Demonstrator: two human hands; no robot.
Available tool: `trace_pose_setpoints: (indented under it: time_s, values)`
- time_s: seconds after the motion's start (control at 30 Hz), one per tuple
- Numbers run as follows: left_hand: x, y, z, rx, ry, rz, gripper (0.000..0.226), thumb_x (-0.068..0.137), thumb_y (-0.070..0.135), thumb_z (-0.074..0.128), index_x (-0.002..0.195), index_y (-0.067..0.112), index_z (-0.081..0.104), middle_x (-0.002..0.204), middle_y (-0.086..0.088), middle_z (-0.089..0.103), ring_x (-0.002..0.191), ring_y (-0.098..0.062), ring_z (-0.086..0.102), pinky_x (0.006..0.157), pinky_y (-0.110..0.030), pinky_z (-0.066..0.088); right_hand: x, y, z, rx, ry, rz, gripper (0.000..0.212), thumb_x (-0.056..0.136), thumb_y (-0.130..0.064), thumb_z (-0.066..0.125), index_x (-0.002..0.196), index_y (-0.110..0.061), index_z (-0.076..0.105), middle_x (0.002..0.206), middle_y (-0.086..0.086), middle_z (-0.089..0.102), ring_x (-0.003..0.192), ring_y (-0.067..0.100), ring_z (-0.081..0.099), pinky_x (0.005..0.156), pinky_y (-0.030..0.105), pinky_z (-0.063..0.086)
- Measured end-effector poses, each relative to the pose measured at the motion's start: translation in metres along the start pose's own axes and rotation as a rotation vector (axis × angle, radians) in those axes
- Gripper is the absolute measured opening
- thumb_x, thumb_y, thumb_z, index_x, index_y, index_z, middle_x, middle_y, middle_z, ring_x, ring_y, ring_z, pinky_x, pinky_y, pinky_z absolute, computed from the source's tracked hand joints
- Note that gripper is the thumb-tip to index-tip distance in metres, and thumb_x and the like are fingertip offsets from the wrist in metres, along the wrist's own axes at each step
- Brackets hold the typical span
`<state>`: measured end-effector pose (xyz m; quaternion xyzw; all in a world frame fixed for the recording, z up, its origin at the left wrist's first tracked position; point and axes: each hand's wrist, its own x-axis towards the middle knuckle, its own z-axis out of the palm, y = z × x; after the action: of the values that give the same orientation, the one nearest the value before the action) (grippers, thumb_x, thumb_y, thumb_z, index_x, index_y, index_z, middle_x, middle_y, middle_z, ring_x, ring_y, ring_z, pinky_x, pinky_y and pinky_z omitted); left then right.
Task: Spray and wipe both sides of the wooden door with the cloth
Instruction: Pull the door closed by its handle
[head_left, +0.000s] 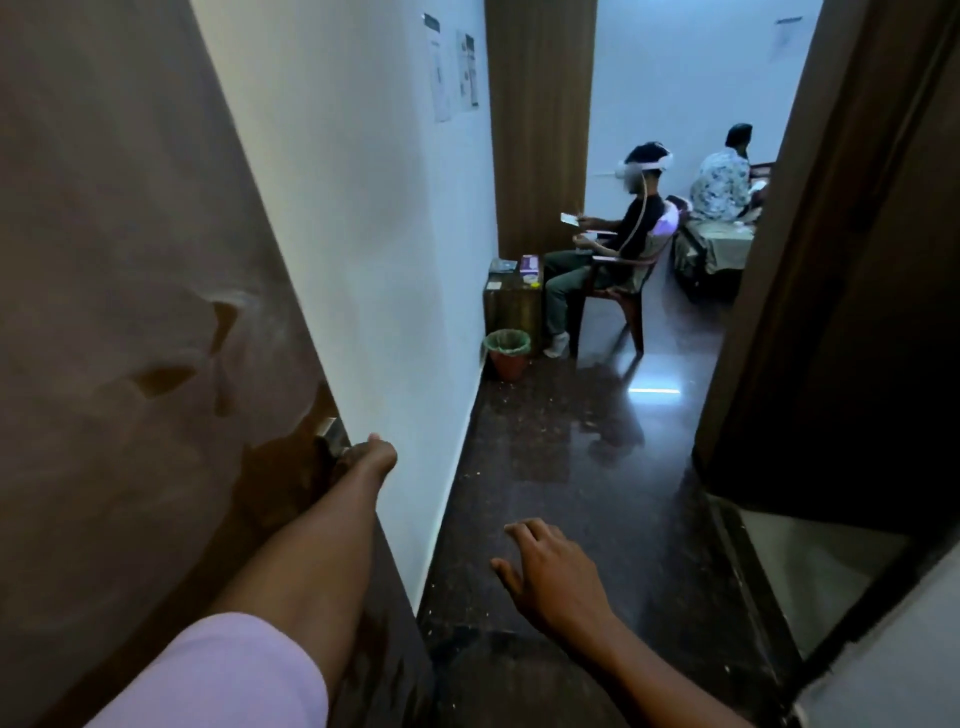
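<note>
The wooden door, smeared wet, stands at left; the left hand is set at its free edge by the latch, fingers hidden, so the grip cannot be told; the right hand is held slack and empty; the door should be swung slowly by that edge.

Left hand reaches forward; right hand hovers, fingers spread
</note>
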<state>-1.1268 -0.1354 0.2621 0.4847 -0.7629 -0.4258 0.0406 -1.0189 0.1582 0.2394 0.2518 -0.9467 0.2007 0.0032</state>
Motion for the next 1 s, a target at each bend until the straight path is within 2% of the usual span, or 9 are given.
trace_pose_setpoints:
  time_s: [0.03, 0.1, 0.17, 0.23, 0.33, 0.63, 0.73, 0.83, 1.0]
  values:
    - [-0.001, 0.003, 0.002, -0.118, 0.035, -0.038, 0.053, 0.092, 0.032, 0.05, 0.135, 0.002, 0.041, 0.154, -0.014, 0.024, 0.146, -0.028, 0.011, 0.118, -0.026, 0.004, 0.0, 0.007, 0.002, 0.007, -0.002, 0.018, 0.053, 0.099, -0.055, 0.044, 0.142, -0.024, 0.046, 0.141, -0.004, 0.05, 0.126, 0.015, 0.049, 0.1, 0.03, 0.044]
    - [-0.028, -0.003, -0.001, 0.083, 0.123, 0.023, 0.059, 0.094, 0.046, 0.039, 0.134, 0.002, 0.043, 0.143, -0.018, 0.042, 0.133, -0.035, 0.039, 0.11, -0.041, 0.029, -0.006, 0.018, 0.005, 0.026, -0.007, 0.05, 0.054, 0.099, -0.056, 0.043, 0.143, -0.025, 0.045, 0.142, -0.004, 0.05, 0.126, 0.013, 0.049, 0.101, 0.03, 0.044]
    - [-0.039, -0.016, -0.001, 0.166, 0.189, 0.084, 0.072, 0.094, 0.056, 0.023, 0.123, -0.003, 0.052, 0.128, -0.026, 0.052, 0.118, -0.043, 0.049, 0.098, -0.049, 0.038, -0.012, 0.025, 0.007, 0.039, -0.004, 0.075, 0.053, 0.099, -0.055, 0.043, 0.143, -0.025, 0.044, 0.142, -0.004, 0.049, 0.126, 0.013, 0.049, 0.101, 0.03, 0.044]
    - [-0.045, -0.026, 0.003, 0.128, 0.216, 0.126, 0.08, 0.093, 0.06, 0.02, 0.113, -0.008, 0.058, 0.119, -0.031, 0.056, 0.11, -0.046, 0.053, 0.094, -0.049, 0.041, -0.019, 0.027, 0.007, 0.056, 0.009, 0.093, 0.052, 0.1, -0.054, 0.043, 0.142, -0.025, 0.045, 0.141, -0.004, 0.049, 0.124, 0.013, 0.05, 0.101, 0.03, 0.045]
    - [-0.035, -0.037, 0.015, 0.041, 0.282, 0.187, 0.076, 0.095, 0.054, 0.026, 0.103, -0.013, 0.061, 0.11, -0.035, 0.059, 0.103, -0.049, 0.055, 0.092, -0.048, 0.042, -0.03, 0.032, 0.009, 0.061, 0.013, 0.097, 0.048, 0.1, -0.052, 0.045, 0.138, -0.025, 0.05, 0.137, -0.004, 0.053, 0.12, 0.014, 0.054, 0.096, 0.032, 0.048]
    - [-0.046, -0.039, 0.021, -0.074, 0.354, 0.276, 0.07, 0.097, 0.05, 0.028, 0.103, -0.011, 0.062, 0.106, -0.036, 0.061, 0.101, -0.049, 0.056, 0.089, -0.047, 0.042, -0.042, 0.05, 0.019, 0.073, 0.074, 0.203, 0.041, 0.099, -0.051, 0.048, 0.131, -0.027, 0.056, 0.128, -0.007, 0.058, 0.112, 0.009, 0.057, 0.087, 0.023, 0.044]
    - [-0.068, -0.038, 0.049, -0.094, 0.36, 0.296, 0.065, 0.096, 0.049, 0.035, 0.1, -0.009, 0.064, 0.101, -0.035, 0.064, 0.095, -0.048, 0.06, 0.082, -0.045, 0.045, -0.037, 0.046, 0.031, 0.087, 0.054, 0.239, 0.04, 0.099, -0.05, 0.048, 0.131, -0.028, 0.056, 0.127, -0.008, 0.058, 0.11, 0.007, 0.057, 0.086, 0.022, 0.046]
    - [-0.121, -0.039, 0.091, -0.135, 0.279, 0.339, 0.06, 0.094, 0.049, 0.041, 0.096, -0.005, 0.065, 0.097, -0.031, 0.067, 0.09, -0.045, 0.062, 0.074, -0.043, 0.046, -0.036, 0.045, 0.032, 0.03, 0.012, 0.242, 0.041, 0.099, -0.05, 0.049, 0.131, -0.026, 0.056, 0.126, -0.006, 0.059, 0.111, 0.01, 0.058, 0.088, 0.026, 0.048]
    - [-0.218, -0.05, 0.135, -0.173, 0.146, 0.471, 0.048, 0.092, 0.047, 0.047, 0.095, 0.003, 0.064, 0.091, -0.025, 0.069, 0.083, -0.042, 0.064, 0.064, -0.04, 0.045, -0.06, 0.059, 0.0, -0.081, 0.071, 0.268, 0.041, 0.098, -0.049, 0.051, 0.127, -0.023, 0.059, 0.122, -0.002, 0.061, 0.109, 0.018, 0.061, 0.087, 0.035, 0.051]
